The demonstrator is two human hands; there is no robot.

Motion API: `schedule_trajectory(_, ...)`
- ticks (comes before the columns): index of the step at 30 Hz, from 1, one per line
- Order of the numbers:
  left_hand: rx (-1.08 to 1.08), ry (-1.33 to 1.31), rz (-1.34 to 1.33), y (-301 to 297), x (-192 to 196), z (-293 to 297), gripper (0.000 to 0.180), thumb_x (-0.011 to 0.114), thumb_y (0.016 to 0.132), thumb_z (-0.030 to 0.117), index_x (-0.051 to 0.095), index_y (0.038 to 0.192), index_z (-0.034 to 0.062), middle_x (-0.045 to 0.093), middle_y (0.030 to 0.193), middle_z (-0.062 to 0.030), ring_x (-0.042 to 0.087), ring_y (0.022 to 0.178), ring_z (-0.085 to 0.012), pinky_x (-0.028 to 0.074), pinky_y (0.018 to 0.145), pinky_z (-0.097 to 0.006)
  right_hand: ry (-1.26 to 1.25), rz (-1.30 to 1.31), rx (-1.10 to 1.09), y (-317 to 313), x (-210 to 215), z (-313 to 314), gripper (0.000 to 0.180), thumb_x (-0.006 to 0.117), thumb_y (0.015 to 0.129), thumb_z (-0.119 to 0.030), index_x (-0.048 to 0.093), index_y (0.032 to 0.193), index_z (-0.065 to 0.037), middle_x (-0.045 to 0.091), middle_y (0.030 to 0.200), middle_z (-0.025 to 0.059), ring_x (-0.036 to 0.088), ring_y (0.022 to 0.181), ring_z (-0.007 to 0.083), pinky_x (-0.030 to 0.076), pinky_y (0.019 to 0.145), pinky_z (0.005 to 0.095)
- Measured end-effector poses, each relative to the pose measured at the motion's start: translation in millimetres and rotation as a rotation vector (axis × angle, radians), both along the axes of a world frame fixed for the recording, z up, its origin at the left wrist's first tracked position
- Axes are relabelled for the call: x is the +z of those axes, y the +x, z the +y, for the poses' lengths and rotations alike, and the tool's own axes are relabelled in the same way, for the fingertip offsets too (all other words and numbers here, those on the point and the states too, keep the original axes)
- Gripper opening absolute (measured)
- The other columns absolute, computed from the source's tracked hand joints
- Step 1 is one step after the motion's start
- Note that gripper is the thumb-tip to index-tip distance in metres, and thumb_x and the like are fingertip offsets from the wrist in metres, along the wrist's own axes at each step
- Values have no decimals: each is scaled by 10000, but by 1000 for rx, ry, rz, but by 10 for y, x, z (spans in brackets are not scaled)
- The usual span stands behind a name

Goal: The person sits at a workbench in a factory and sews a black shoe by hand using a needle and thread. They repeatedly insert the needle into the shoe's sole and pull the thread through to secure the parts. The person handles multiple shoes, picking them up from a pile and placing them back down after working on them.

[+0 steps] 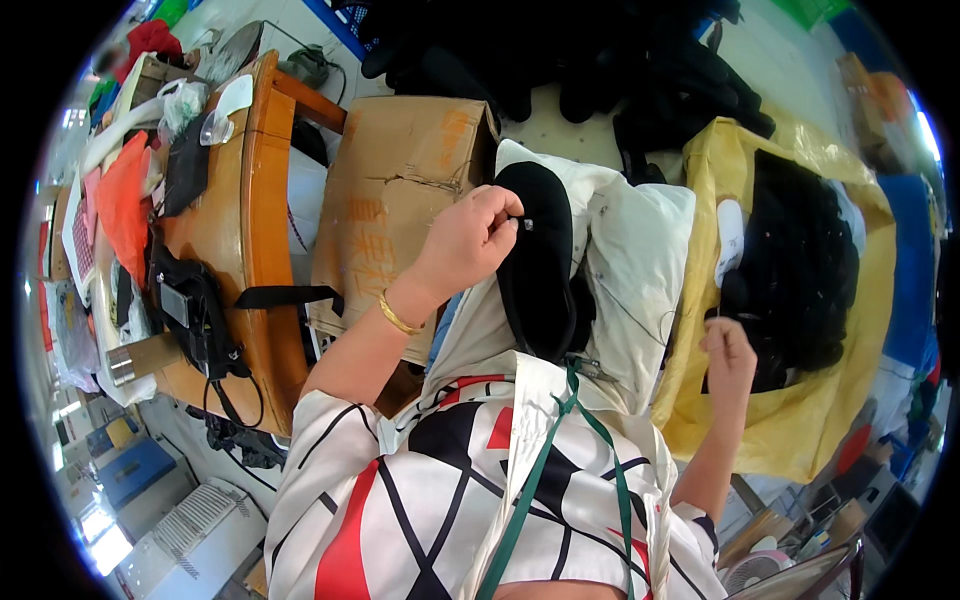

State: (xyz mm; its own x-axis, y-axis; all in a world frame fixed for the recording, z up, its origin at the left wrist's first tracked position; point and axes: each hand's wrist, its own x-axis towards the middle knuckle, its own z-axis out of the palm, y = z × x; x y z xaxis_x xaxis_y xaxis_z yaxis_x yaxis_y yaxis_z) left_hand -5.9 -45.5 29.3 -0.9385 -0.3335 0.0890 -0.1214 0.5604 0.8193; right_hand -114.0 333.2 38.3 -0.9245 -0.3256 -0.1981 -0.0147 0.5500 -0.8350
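Observation:
A black, sole-shaped fabric piece (537, 270), like a slipper or insole, lies lengthwise over the white cloth (640, 260) on my lap. My left hand (470, 240) is closed in a pinch at its upper left edge, beside a tiny shiny spot. Out to the right, my right hand (729, 352) is raised apart from the piece, its fingers curled together. Whatever they hold is too small to make out. A thin dark thread loops over the white cloth between the two hands. Part of another black piece (582, 310) shows under the first one.
A yellow-lined container (690, 330) at right holds many black pieces (800, 270) and a white sole-shaped piece (730, 240). To the left stand a cardboard box (400, 150) and a wooden table (235, 220) bearing a black bag (190, 310). Black items (560, 50) are heaped beyond.

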Motion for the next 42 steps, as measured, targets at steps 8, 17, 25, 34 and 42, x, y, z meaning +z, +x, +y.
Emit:
schedule_trajectory(8, 9, -597, -361, -320, 302, 266, 620, 713, 758, 616, 581, 809, 13, 636, 693, -126, 657, 658, -305, 524, 596, -368, -526, -316, 57, 42, -196, -1142, 134, 596, 966, -88, 610, 1068, -2, 657, 790, 33, 589, 680, 73, 491, 638, 222)
schedule_trajectory(17, 200, -24, -207, -232, 34, 169, 210, 654, 801, 186, 571, 764, -4, 568, 595, -80, 533, 534, -173, 445, 533, -322, -468, -472, 299, 138, -218, -1851, 105, 586, 961, -112, 586, 996, -13, 586, 689, 27, 563, 591, 88, 463, 546, 258)
schedule_trajectory(25, 219, 163, -327, -187, -8, 64, 241, 698, 813, 174, 548, 755, -6, 487, 602, 14, 457, 560, -57, 384, 504, -256, -428, -252, 389, 251, -418, -1980, 98, 598, 938, -86, 580, 939, 11, 596, 669, 61, 560, 567, 108, 460, 538, 278)
schedule_trajectory(34, 334, 550, -248, -115, 43, 197, 110, 680, 888, 102, 627, 851, 13, 618, 727, 17, 578, 632, -44, 497, 557, -208, -338, -72, 419, 252, -437, -2009, 81, 619, 881, -74, 601, 934, -14, 613, 683, 167, 595, 568, 285, 468, 560, 355)
schedule_trajectory(42, 346, 602, -180, -43, -46, 197, 108, 681, 899, 119, 643, 905, 18, 633, 784, 14, 587, 640, -50, 519, 581, -210, -311, -63, 460, 194, -367, -2026, 81, 584, 879, -104, 609, 900, -30, 644, 721, 206, 630, 680, 403, 498, 631, 472)
